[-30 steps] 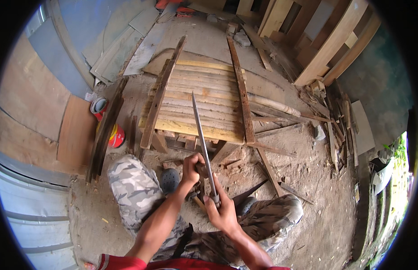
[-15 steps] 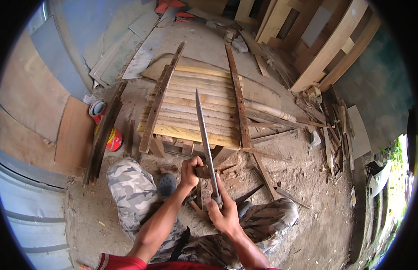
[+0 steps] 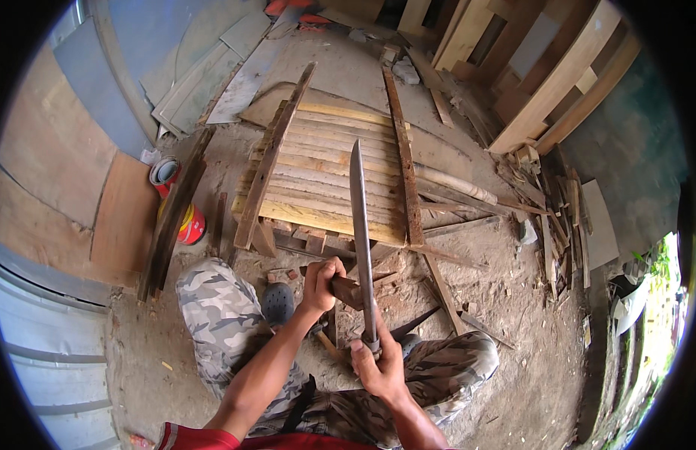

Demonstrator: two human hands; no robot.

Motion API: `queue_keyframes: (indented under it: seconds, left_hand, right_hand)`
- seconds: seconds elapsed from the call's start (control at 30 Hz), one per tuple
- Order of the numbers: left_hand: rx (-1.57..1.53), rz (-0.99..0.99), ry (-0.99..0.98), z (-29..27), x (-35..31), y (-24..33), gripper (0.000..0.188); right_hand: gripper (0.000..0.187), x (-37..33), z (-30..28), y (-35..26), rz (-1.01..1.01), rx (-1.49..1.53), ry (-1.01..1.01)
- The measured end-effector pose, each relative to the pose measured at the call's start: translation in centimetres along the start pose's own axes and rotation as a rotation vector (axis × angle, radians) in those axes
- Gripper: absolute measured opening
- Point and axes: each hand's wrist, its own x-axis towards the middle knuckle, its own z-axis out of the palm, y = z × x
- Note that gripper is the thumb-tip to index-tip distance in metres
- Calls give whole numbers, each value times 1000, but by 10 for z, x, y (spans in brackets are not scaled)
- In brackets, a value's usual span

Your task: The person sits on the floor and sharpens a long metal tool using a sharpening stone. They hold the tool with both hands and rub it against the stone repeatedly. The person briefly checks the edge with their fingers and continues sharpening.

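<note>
My right hand [image 3: 379, 365] is closed round the handle of a machete [image 3: 360, 217], whose long blade points up and away from me. In my left hand [image 3: 322, 286] is a short dark wood block [image 3: 348, 291], gripped at its left end. The block's right end comes up against the blade in this view; whether they touch I cannot tell. Beyond both hands stands a slatted wooden frame [image 3: 329, 169] with two long dark rails laid along its sides.
Dark boards [image 3: 175, 214] lean at the left beside a red paint can [image 3: 191, 226]. Scrap wood [image 3: 561, 217] is heaped along the right wall. Loose sticks and chips lie on the dirt floor around my camouflage-clad legs [image 3: 220, 315] and a grey clog [image 3: 278, 304].
The machete has swung more upright and its tip has moved right. My right hand has shifted slightly right and down. More of the wood block shows beside the blade.
</note>
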Motion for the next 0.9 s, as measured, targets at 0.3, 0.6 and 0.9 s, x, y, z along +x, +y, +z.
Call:
queue_keyframes:
  seconds: [0.3, 0.6, 0.9]
  left_hand:
    - [-59, -70, 54, -5, -12, -38, 45]
    - [-167, -174, 20, -17, -9, -45, 46]
    - [-231, -198, -143, -33, -13, -39, 49]
  right_hand:
    - [65, 14, 7, 24, 94, 35, 20]
    - [58, 11, 1, -5, 47, 412, 30]
    - [61, 13, 1, 31, 123, 248, 29]
